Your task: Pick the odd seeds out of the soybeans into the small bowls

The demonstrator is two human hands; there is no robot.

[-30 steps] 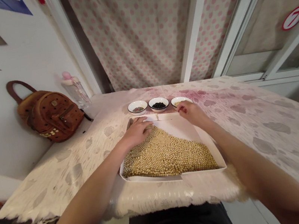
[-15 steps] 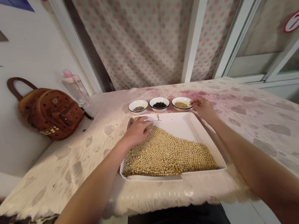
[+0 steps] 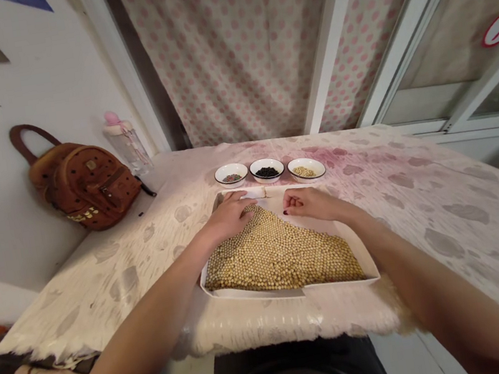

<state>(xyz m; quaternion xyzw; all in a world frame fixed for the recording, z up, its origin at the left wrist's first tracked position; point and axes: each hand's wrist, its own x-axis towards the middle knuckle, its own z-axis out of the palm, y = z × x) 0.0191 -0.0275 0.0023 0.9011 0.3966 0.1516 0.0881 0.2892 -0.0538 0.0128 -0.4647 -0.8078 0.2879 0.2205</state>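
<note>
A white tray (image 3: 365,257) on the table holds a wide layer of pale yellow soybeans (image 3: 279,255), heaped toward its near and left sides. My left hand (image 3: 231,216) rests over the tray's far left corner, fingers stretched and apart, touching the edge of the soybeans. Over the bare far right part of the tray is my right hand (image 3: 304,203), its fingers curled into a pinch. A small dark bean (image 3: 285,212) shows at the right thumb and fingertips; the rest of the grip is hidden.
Beyond the tray stand three white dark-rimmed bowls: one with reddish-green beans (image 3: 232,179), one with black beans (image 3: 267,172), one with yellowish beans (image 3: 304,172). A brown backpack (image 3: 94,192) and a clear bottle (image 3: 129,146) with a pink lid stand at the left wall.
My right hand has moved from the rim of the right bowl back and leftward into the tray, where it now pinches a dark bean. My left hand has stayed in place.
</note>
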